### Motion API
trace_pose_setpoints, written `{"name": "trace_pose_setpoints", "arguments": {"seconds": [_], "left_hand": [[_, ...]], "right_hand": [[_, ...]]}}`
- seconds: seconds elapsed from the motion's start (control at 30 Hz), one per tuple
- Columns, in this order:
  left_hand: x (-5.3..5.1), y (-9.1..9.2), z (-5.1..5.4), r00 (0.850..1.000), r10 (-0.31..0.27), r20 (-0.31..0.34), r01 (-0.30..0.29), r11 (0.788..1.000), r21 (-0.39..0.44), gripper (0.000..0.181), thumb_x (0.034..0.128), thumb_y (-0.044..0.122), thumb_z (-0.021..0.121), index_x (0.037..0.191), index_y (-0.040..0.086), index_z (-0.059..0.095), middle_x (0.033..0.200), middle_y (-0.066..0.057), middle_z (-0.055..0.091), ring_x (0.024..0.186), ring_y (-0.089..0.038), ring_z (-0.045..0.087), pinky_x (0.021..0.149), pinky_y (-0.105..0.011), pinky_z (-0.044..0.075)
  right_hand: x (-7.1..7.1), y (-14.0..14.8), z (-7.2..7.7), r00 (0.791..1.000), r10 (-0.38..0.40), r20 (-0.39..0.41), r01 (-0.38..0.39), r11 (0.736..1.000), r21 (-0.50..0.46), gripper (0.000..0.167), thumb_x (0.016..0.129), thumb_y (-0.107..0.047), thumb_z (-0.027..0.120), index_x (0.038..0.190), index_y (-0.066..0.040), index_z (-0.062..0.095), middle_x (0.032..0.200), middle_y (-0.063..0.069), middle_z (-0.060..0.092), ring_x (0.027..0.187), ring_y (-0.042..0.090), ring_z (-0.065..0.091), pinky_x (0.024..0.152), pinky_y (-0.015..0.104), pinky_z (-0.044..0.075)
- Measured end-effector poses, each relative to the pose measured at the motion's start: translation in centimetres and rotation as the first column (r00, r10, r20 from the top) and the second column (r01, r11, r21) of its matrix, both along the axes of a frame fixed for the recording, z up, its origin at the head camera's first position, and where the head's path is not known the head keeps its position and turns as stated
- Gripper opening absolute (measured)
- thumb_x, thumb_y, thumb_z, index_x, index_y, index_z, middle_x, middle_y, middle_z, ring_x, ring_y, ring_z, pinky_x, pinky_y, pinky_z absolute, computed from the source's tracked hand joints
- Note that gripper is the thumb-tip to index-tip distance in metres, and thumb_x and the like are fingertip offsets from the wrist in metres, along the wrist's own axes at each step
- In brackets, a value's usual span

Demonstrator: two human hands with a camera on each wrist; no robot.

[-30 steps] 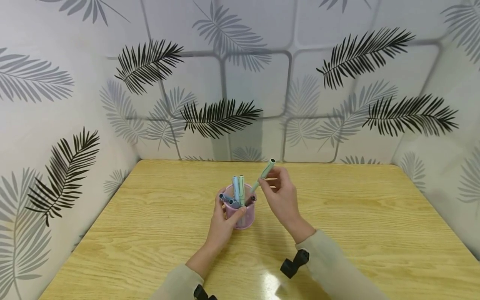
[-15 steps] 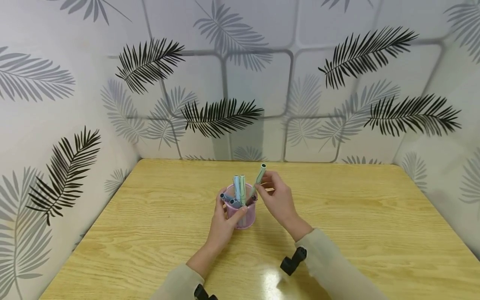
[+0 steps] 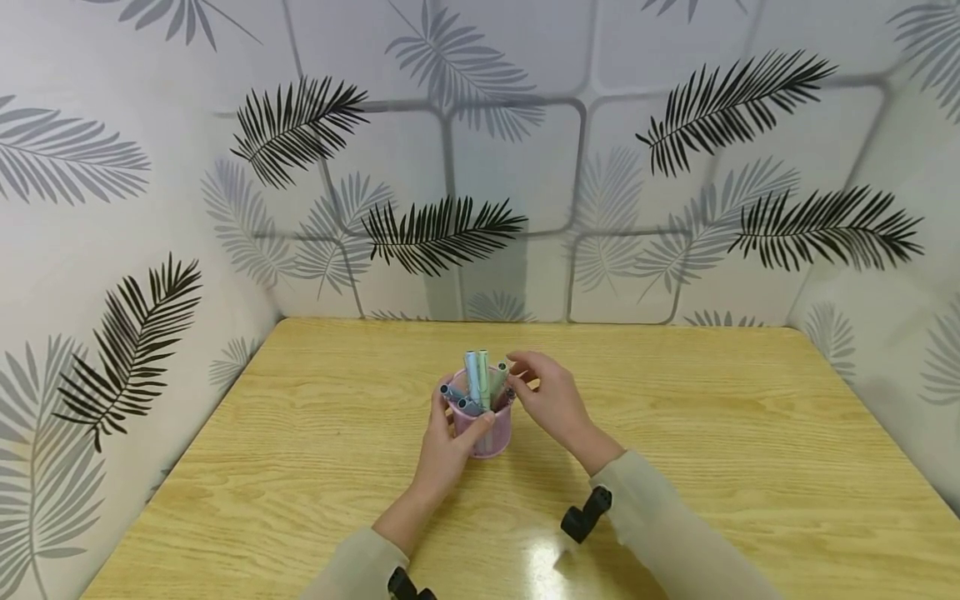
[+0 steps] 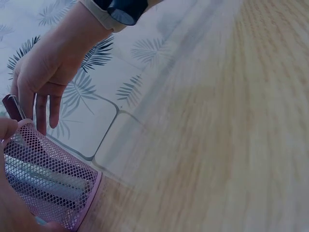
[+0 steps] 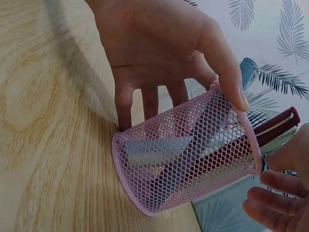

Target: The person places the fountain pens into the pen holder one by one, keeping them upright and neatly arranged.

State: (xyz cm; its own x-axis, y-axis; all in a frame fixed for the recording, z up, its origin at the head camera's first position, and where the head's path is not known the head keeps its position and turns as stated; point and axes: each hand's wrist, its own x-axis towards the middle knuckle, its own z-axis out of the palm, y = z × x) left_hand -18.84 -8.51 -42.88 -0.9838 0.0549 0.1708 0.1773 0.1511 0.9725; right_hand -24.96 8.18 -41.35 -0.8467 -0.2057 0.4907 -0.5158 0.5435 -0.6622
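Note:
My left hand point(image 3: 441, 450) grips a pink mesh pen holder point(image 3: 492, 435), thumb at the rim and fingers round the far side. The holder stands upright on the table. In it are a light blue pen point(image 3: 472, 373), a light green pen point(image 3: 483, 377), two grey-blue pens point(image 3: 469, 407) leaning left, and a dark red pen point(image 5: 277, 126) leaning right. Another green pen point(image 3: 498, 377) leans at the right side, its cap just above the rim. Beside that cap is my right hand point(image 3: 551, 400), fingers loosely extended near the rim; it appears to hold nothing.
The wooden table point(image 3: 697, 417) extends on both sides of the holder. Behind it rises a leaf-patterned wall point(image 3: 510, 183), with side walls left and right. A black wrist camera point(image 3: 587, 514) sits on the right sleeve.
My right hand has moved down and left, lowering the green pen into the pen holder, and its fingers now look loosened from it. My left hand keeps its grip on the holder.

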Motion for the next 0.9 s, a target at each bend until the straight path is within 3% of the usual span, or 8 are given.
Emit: {"name": "trace_pose_setpoints", "arguments": {"seconds": [0.17, 0.4, 0.53, 0.73, 0.83, 0.9], "left_hand": [[0.0, -0.2, 0.1, 0.999, 0.025, 0.022, -0.024, 0.999, -0.025, 0.073, 0.0870, 0.026, 0.065, 0.145, 0.017, 0.021, 0.138, -0.019, 0.036, 0.119, -0.041, 0.042, 0.090, -0.053, 0.041], [-2.0, -0.8, -2.8, 0.998, 0.065, 0.021, -0.064, 0.996, -0.061, 0.078, 0.0816, 0.038, 0.070, 0.143, 0.028, 0.024, 0.138, -0.013, 0.038, 0.119, -0.038, 0.042, 0.092, -0.053, 0.039], [-2.0, -0.9, -2.7, 0.997, 0.070, 0.012, -0.069, 0.994, -0.079, 0.080, 0.0798, 0.041, 0.071, 0.144, 0.025, 0.025, 0.138, -0.013, 0.040, 0.120, -0.038, 0.041, 0.094, -0.055, 0.037], [-1.7, -1.6, -2.5, 0.997, 0.072, 0.012, -0.070, 0.986, -0.149, 0.094, 0.0787, 0.046, 0.071, 0.148, 0.017, 0.013, 0.143, -0.020, 0.032, 0.128, -0.041, 0.032, 0.098, -0.056, 0.032], [-1.6, -2.1, -2.6, 0.997, 0.079, -0.008, -0.079, 0.971, -0.225, 0.100, 0.0774, 0.050, 0.070, 0.148, 0.014, 0.009, 0.144, -0.023, 0.028, 0.130, -0.042, 0.029, 0.099, -0.057, 0.030], [-1.4, -2.6, -2.6, 0.997, 0.081, -0.017, -0.082, 0.949, -0.303, 0.103, 0.0764, 0.054, 0.069, 0.149, 0.013, 0.008, 0.146, -0.023, 0.026, 0.131, -0.042, 0.027, 0.099, -0.058, 0.029]], "right_hand": [[0.2, 0.2, -0.2, 1.000, -0.007, -0.004, 0.007, 1.000, 0.007, 0.027, 0.084, 0.004, 0.061, 0.110, -0.003, 0.064, 0.093, 0.009, 0.065, 0.081, 0.021, 0.062, 0.066, 0.032, 0.052], [0.3, 0.6, -0.6, 1.000, -0.010, -0.006, 0.010, 1.000, -0.003, 0.021, 0.086, 0.001, 0.062, 0.106, -0.002, 0.064, 0.092, 0.009, 0.065, 0.081, 0.021, 0.061, 0.066, 0.035, 0.052], [0.5, 1.0, -0.9, 1.000, -0.016, 0.010, 0.016, 1.000, -0.003, 0.019, 0.086, -0.001, 0.064, 0.105, -0.002, 0.064, 0.093, 0.010, 0.064, 0.081, 0.022, 0.061, 0.067, 0.037, 0.052], [1.2, 2.5, -1.6, 0.999, -0.036, 0.020, 0.035, 0.999, 0.031, 0.021, 0.087, -0.005, 0.063, 0.108, -0.003, 0.063, 0.096, 0.009, 0.063, 0.083, 0.020, 0.061, 0.066, 0.033, 0.052], [1.5, 3.5, -1.9, 0.999, -0.033, 0.020, 0.032, 0.998, 0.059, 0.023, 0.087, -0.003, 0.062, 0.110, -0.003, 0.062, 0.099, 0.010, 0.062, 0.085, 0.021, 0.061, 0.067, 0.032, 0.051], [1.8, 4.2, -2.1, 0.999, -0.028, 0.020, 0.026, 0.996, 0.089, 0.026, 0.087, -0.003, 0.062, 0.113, -0.002, 0.061, 0.103, 0.012, 0.062, 0.089, 0.023, 0.060, 0.069, 0.034, 0.052]]}}
